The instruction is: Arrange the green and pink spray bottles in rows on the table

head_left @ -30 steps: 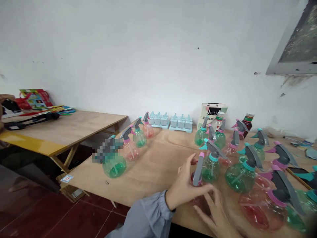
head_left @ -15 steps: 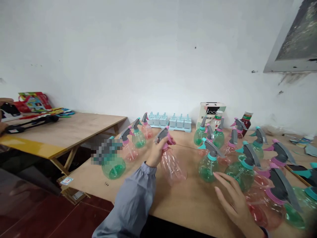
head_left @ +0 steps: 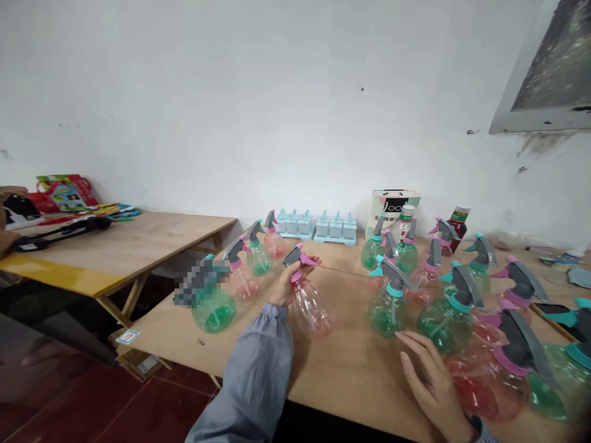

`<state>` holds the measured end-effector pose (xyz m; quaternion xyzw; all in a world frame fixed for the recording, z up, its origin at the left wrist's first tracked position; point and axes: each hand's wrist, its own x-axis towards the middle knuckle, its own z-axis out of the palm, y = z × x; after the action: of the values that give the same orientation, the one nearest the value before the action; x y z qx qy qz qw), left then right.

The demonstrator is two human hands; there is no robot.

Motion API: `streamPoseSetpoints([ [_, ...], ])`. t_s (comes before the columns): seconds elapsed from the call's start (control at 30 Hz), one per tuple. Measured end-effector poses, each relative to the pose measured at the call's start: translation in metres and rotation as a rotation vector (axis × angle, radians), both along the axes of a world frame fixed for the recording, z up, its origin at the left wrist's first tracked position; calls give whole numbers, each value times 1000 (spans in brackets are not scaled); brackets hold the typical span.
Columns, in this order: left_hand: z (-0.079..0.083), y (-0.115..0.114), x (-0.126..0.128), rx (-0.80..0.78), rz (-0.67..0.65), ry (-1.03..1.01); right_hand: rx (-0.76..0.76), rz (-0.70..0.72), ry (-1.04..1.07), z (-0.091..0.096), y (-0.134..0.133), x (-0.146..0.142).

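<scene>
My left hand (head_left: 282, 284) is wrapped round the neck of a pink spray bottle (head_left: 312, 307) with a grey and pink trigger head. The bottle leans, its base toward the lower right, over the middle of the table; whether it touches the wood I cannot tell. My right hand (head_left: 427, 375) holds nothing, its fingers apart, just in front of a green spray bottle (head_left: 386, 311). Beside it on the right stand another green spray bottle (head_left: 443, 326) and a large pink one (head_left: 489, 381). On the left a green spray bottle (head_left: 213, 311) stands with its head blurred out.
A pink bottle (head_left: 242, 283) and others form a row on the left. Pale blue ice-pop moulds (head_left: 336, 229), a paper bag (head_left: 392, 206) and a dark red bottle (head_left: 458, 229) stand along the wall. Another person's hand (head_left: 7, 240) shows at the left table (head_left: 152, 240).
My left hand has carried the pink spray bottle left and slightly lower. My right hand has shifted a little down, fingers still apart.
</scene>
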<state>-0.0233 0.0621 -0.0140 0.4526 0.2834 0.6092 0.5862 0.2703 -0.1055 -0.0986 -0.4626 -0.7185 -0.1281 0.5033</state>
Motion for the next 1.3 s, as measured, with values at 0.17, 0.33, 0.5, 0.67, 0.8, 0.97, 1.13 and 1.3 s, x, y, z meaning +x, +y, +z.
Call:
streamPoseSetpoints([
  [0.17,2,5,-1,-45,153,-52,-17,9,13,-1,0,-1],
  [0.33,7,6,-2,-60,91,-18,-10,12,18,0,1,-1],
  [0.5,9,-1,1,-37,180,-28,-18,11,23,-2,1,0],
  [0.67,10,-3,4,-22,101,26,-33,13,33,-2,1,0],
  [0.8,13,-3,4,67,289,37,-33,12,54,-1,1,1],
  [0.97,11,3,-3,277,197,355,-27,16,50,-2,2,2],
  [1.13,-6,17,-5,317,416,485,-21,37,44,-1,2,2],
  [1.3,-34,-8,-11,443,622,695,6,43,35,3,2,0],
])
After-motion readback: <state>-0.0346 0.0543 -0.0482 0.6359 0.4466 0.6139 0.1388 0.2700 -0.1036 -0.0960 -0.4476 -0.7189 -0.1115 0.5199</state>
